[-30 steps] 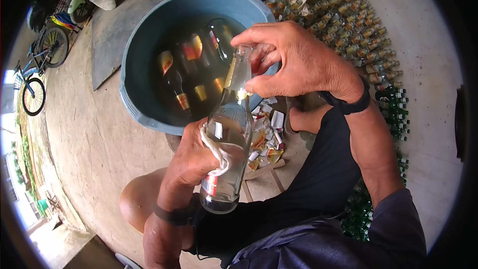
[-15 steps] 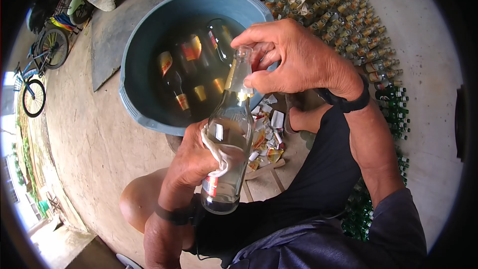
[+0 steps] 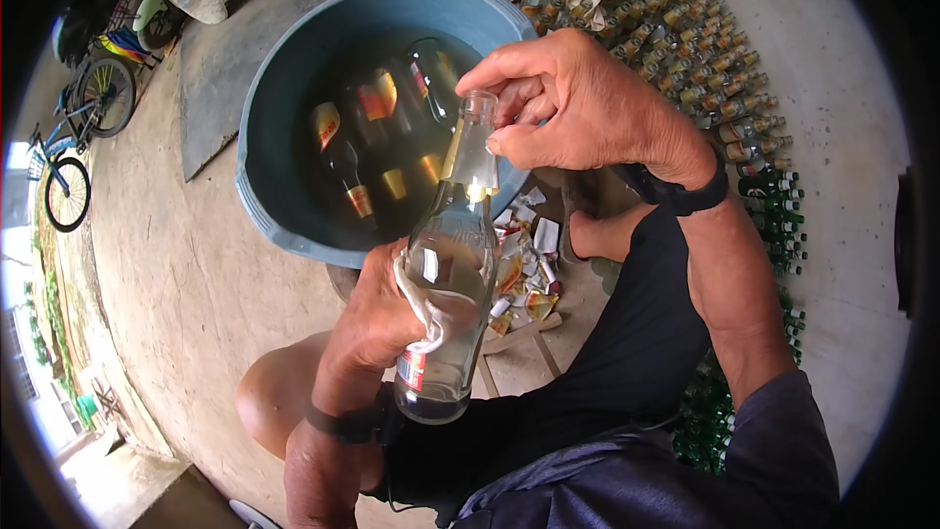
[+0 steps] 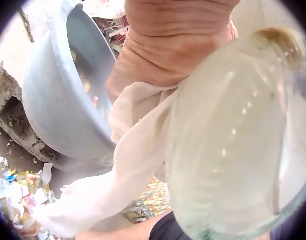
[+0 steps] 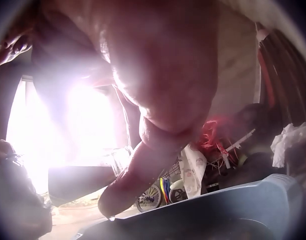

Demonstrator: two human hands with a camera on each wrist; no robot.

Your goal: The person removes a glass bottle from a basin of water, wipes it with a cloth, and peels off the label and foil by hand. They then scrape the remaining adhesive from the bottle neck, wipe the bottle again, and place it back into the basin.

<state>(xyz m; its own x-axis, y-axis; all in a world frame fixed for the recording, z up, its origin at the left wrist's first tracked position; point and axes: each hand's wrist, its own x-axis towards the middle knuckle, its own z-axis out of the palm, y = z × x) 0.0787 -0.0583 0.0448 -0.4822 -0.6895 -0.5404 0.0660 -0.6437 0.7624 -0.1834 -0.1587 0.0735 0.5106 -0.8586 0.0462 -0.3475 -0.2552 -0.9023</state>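
Note:
A clear glass bottle [image 3: 446,255] is held tilted over the person's lap, its neck toward the tub. The left hand [image 3: 377,299] grips its body with a white cloth [image 3: 428,312] between palm and glass; in the left wrist view the cloth [image 4: 128,160] hangs down beside the bottle's base [image 4: 233,140]. Around the neck sits a pale gold-edged label [image 3: 473,162], and a red and white label [image 3: 411,369] shows low on the body. The right hand [image 3: 587,108] has its index finger at the mouth and its thumb against the neck, the other fingers curled behind.
A blue tub [image 3: 259,167] of murky water holds several labelled bottles [image 3: 338,152]. Torn label scraps [image 3: 524,264] lie on the floor beside it. Rows of clear bottles [image 3: 685,39] and green bottles [image 3: 778,216] stand to the right. A bicycle [image 3: 69,171] is at the far left.
The right thumb has slid up the bottle neck, from the lower part of the neck label toward the mouth. The left hand and bottle have stayed nearly still.

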